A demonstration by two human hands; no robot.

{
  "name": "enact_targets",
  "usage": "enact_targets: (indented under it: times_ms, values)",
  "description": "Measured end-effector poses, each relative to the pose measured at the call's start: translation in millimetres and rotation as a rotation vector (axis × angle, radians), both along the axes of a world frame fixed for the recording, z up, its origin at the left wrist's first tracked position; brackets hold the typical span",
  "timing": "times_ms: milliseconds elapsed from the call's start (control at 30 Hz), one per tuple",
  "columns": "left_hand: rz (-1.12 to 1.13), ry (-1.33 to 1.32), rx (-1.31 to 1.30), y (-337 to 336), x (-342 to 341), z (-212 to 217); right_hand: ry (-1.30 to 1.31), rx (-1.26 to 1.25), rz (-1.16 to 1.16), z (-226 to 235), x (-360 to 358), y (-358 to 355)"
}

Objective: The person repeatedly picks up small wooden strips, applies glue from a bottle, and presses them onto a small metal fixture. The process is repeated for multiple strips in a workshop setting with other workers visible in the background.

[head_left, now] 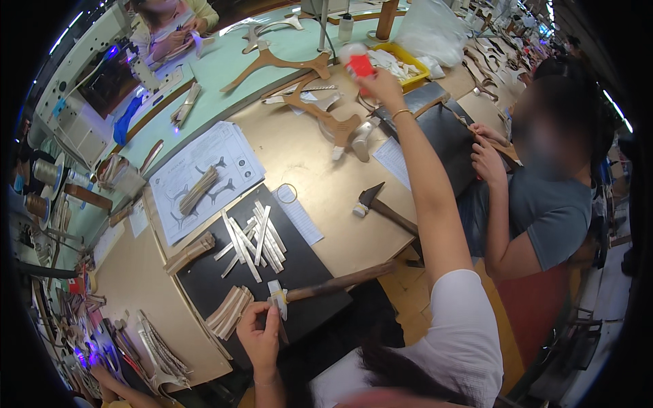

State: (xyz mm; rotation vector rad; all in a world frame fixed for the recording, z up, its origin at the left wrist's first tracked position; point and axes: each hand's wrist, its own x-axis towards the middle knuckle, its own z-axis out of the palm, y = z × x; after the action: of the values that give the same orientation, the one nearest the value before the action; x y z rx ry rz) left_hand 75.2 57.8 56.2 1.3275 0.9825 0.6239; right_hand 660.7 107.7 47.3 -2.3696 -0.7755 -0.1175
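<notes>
My right hand (384, 90) is stretched far across the table, its fingers closed around a red and white container (360, 66), slightly blurred. Close to me, my left hand (260, 334) has thumb and forefinger pinched together beside the head of a hammer (326, 285); what is between the fingertips is too small to make out. That hammer lies across the edge of a black mat (204, 285). Pale, narrow strips (253, 238) are spread in a loose pile on the mat. A bundle of tan strips (229, 311) rests just left of my left hand.
A second hammer (384, 207) lies near the table's right edge. Printed drawings (235, 156) sit under another strip bundle (198, 189). Branching brown leather pieces (279, 62) and a yellow bin (416, 76) are at the back. A co-worker (544, 190) handles a strap at right.
</notes>
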Motion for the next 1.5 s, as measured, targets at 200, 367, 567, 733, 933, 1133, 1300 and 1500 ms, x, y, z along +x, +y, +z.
enact_targets:
  times_ms: [200, 367, 567, 733, 933, 1133, 1300, 1500]
  values:
    - [0.01, -0.008, 0.044, -1, 0, 0, 0.6, 0.832, 0.386, 72, -38, -26]
    - [0.008, -0.074, 0.024, -10, -6, 2, 0.953, 0.97, 0.771, 92, -121, -51]
    - [0.062, -0.129, -0.057, -17, -19, 10, 1.283, 1.015, 0.924, 75, -242, -77]
    - [0.08, -0.294, -0.323, -22, -32, 4, 1.227, 0.993, 0.82, 56, -312, -88]
    - [0.009, -0.582, -0.614, -28, -40, 5, 1.542, 1.117, 0.607, 42, -366, -82]
    - [0.026, -0.61, -0.577, -34, -35, 18, 1.537, 1.087, 0.498, 40, -386, -78]
    - [0.035, -0.583, -0.553, -36, -31, 27, 1.496, 1.069, 0.465, 40, -395, -76]
    - [0.028, -0.537, -0.524, -36, -27, 34, 1.563, 1.088, 0.465, 40, -397, -75]
